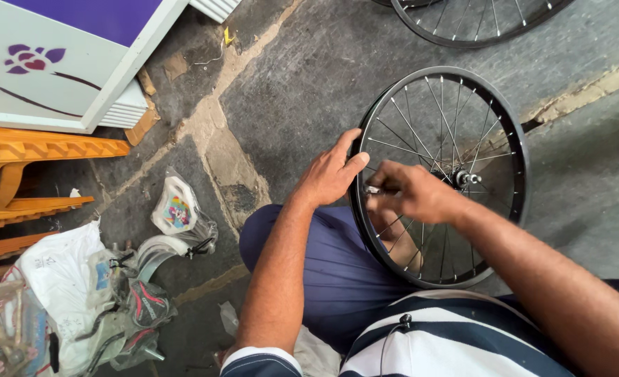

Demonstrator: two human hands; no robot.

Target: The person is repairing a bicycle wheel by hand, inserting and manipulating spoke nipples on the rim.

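Note:
A black bicycle wheel (505, 126) with thin silver spokes and a silver hub (467, 179) stands upright against my knee. My left hand (329, 174) grips the rim at its left side, thumb along the rim's edge. My right hand (411, 192) reaches in among the spokes and pinches a small silver piece (371, 189) right by the rim, just under my left thumb. What that piece is cannot be made out.
A second wheel (477, 24) lies at the top edge. On the stone floor at left are plastic bags with parts (177, 209), a white sack (61, 269), orange wooden furniture (16, 174) and a white and purple panel (51, 56).

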